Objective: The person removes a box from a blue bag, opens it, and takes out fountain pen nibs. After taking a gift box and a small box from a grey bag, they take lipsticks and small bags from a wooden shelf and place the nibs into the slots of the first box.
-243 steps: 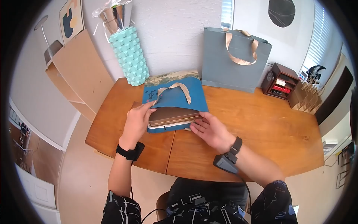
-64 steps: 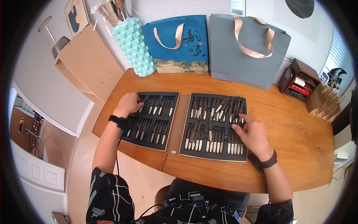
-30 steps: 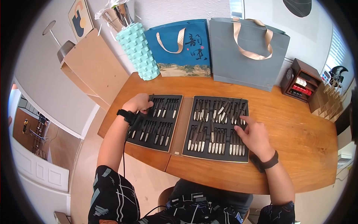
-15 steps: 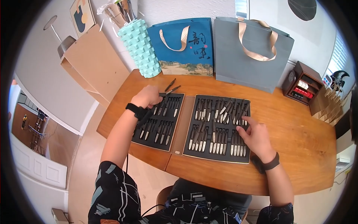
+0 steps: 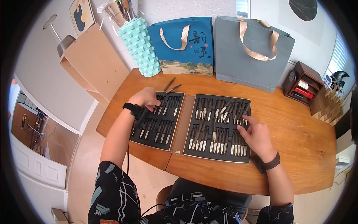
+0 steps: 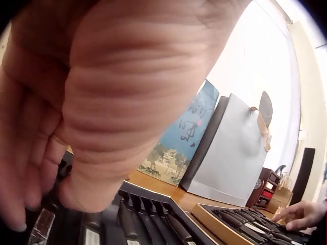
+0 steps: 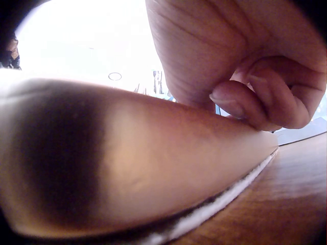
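A book-like case lies unfolded, its left tray and right tray lined in black. Both hold rows of slim dark pen-like sticks with silvery ends. In the head view my left hand reaches into the left tray's upper-left part, thumb and fingers pointing down among sticks. From the left wrist, the thumb hides part of that spot, and I cannot tell whether a stick is pinched. My right hand rests relaxed at the right tray's right edge, index finger and thumb apart.
Two loose sticks lie on the wooden table behind the left tray. Along the wall stand a turquoise vase, a blue paper bag and a grey paper bag. A small dark cabinet stands at right.
The blue bag now stands at the back, the case unfolded on the table. Two sticks have appeared behind the left tray. My left hand has since shifted slightly left; the right stays put.
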{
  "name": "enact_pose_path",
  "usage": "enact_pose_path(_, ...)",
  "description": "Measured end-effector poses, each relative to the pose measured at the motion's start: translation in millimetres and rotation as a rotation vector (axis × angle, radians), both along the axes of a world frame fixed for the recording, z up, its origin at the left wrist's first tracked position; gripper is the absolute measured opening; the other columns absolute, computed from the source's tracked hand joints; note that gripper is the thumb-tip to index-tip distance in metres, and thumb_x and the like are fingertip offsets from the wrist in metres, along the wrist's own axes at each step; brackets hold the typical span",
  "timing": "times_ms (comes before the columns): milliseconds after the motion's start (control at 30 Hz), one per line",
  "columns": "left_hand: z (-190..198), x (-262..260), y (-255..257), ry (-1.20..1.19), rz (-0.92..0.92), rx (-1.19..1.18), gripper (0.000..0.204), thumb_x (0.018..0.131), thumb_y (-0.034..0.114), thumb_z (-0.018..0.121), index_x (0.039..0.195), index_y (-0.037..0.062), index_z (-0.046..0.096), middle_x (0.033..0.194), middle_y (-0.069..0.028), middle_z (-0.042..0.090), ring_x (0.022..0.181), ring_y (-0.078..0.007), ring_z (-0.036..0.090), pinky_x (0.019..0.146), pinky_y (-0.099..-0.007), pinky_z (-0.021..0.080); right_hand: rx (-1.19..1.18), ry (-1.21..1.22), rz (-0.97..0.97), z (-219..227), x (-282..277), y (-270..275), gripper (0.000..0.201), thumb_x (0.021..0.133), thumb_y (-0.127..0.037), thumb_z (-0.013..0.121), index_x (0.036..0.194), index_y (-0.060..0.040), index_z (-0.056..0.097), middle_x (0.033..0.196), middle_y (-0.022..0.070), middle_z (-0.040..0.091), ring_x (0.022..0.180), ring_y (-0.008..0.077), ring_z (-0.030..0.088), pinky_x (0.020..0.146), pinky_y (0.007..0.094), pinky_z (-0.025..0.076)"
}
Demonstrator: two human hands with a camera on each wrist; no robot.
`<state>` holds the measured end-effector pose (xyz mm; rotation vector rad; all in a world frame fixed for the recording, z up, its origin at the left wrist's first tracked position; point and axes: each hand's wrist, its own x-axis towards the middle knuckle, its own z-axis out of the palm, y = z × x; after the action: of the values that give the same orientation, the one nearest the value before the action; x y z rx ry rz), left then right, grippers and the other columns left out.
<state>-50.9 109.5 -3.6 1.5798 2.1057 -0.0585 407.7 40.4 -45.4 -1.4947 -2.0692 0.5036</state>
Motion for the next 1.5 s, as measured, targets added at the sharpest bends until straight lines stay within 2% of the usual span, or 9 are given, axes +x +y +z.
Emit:
enact_pose_path(67, -0.5, -4.5, 0.7, -0.142, 0.051, -0.012, 0.027, 0.091, 0.016, 0.074, 0.081, -0.0094, 0.072, 0.079, -0.0138, 0.076, 0.069, -0.0229, 0.079, 0.061, -0.0327, 0.062, -0.005, -0.002, -0.004, -0.3, -0.3, -0.1, 0.040, 0.091, -0.026, 0.081, 0.124, -0.0033, 0.074, 0.066, 0.0126, 0.071, 0.064, 0.0321, 0.072, 0.066, 0.0433, 0.057)
enact_pose_path(200, 5.4, 8.2, 2.4, -0.011, 0.028, -0.049, 0.027, 0.092, 0.014, 0.072, 0.085, -0.0113, 0.071, 0.080, -0.0144, 0.075, 0.069, -0.0234, 0.078, 0.061, -0.0314, 0.064, -0.012, -0.005, 0.002, -0.5, 0.2, 0.6, 0.040, 0.091, -0.026, 0.080, 0.124, -0.0035, 0.074, 0.066, 0.0124, 0.071, 0.065, 0.0322, 0.072, 0.067, 0.0433, 0.058)
enact_pose_path(500, 13.2, 5.0, -3.2, -0.208, 0.076, -0.060, 0.031, 0.088, 0.021, 0.078, 0.086, -0.0086, 0.071, 0.077, -0.0138, 0.075, 0.068, -0.0218, 0.078, 0.062, -0.0321, 0.065, 0.010, -0.007, 0.000, -3.5, 1.0, 0.5, 0.040, 0.091, -0.027, 0.080, 0.124, -0.0045, 0.074, 0.067, 0.0127, 0.072, 0.065, 0.0335, 0.073, 0.067, 0.0439, 0.059)
enact_pose_path(567, 12.5, 14.0, -5.2, -0.047, 0.022, -0.022, 0.032, 0.087, 0.022, 0.079, 0.085, -0.0086, 0.070, 0.076, -0.0131, 0.075, 0.068, -0.0212, 0.078, 0.062, -0.0314, 0.064, 0.004, -0.012, -0.002, -3.9, 0.3, 0.7, 0.040, 0.091, -0.027, 0.080, 0.124, -0.0044, 0.074, 0.067, 0.0127, 0.072, 0.065, 0.0336, 0.073, 0.067, 0.0441, 0.059)
enact_pose_path(900, 10.6, 39.5, 1.1, 0.070, 0.011, 0.021, 0.031, 0.088, 0.018, 0.080, 0.077, -0.0085, 0.069, 0.075, -0.0167, 0.074, 0.066, -0.0232, 0.078, 0.060, -0.0311, 0.063, 0.002, 0.002, -0.006, -1.6, 1.0, -0.4, 0.041, 0.091, -0.026, 0.080, 0.125, -0.0045, 0.074, 0.068, 0.0127, 0.072, 0.067, 0.0337, 0.073, 0.068, 0.0442, 0.058)
enact_pose_path(1200, 7.0, 5.3, 3.7, -0.356, 0.049, 0.017, 0.024, 0.089, 0.018, 0.077, 0.087, -0.0055, 0.072, 0.076, -0.0081, 0.069, 0.067, -0.0159, 0.071, 0.062, -0.0270, 0.063, -0.001, -0.036, -0.006, -1.4, 1.5, -1.7, 0.040, 0.092, -0.028, 0.078, 0.125, -0.0058, 0.074, 0.068, 0.0115, 0.073, 0.068, 0.0336, 0.073, 0.070, 0.0449, 0.059)
enact_pose_path(1333, 19.1, 19.4, 18.3, -0.444, 0.015, 0.078, 0.030, 0.093, 0.028, 0.080, 0.089, -0.0010, 0.074, 0.075, -0.0035, 0.066, 0.069, -0.0125, 0.069, 0.066, -0.0234, 0.062, 0.002, -0.011, 0.006, -1.9, 0.7, -1.1, 0.040, 0.092, -0.027, 0.078, 0.125, -0.0040, 0.073, 0.068, 0.0126, 0.073, 0.069, 0.0342, 0.073, 0.071, 0.0454, 0.059)
enact_pose_path(1467, 5.9, 31.5, 40.0, -0.634, 0.051, 0.165, 0.038, 0.096, 0.035, 0.079, 0.103, -0.0013, 0.074, 0.090, -0.0053, 0.070, 0.075, -0.0106, 0.070, 0.072, -0.0242, 0.063, -0.007, -0.007, -0.005, 2.0, 0.5, -2.8, 0.040, 0.092, -0.026, 0.078, 0.124, -0.0032, 0.074, 0.068, 0.0130, 0.073, 0.068, 0.0347, 0.073, 0.070, 0.0454, 0.059)
enact_pose_path(1500, -1.1, 27.7, 48.8, -0.540, 0.046, 0.231, 0.049, 0.098, 0.041, 0.076, 0.116, -0.0039, 0.073, 0.103, -0.0094, 0.073, 0.089, -0.0158, 0.073, 0.083, -0.0297, 0.063, -0.007, -0.009, -0.007, 1.8, 0.9, -2.3, 0.040, 0.092, -0.026, 0.078, 0.124, -0.0032, 0.074, 0.068, 0.0130, 0.073, 0.068, 0.0347, 0.073, 0.070, 0.0454, 0.059)
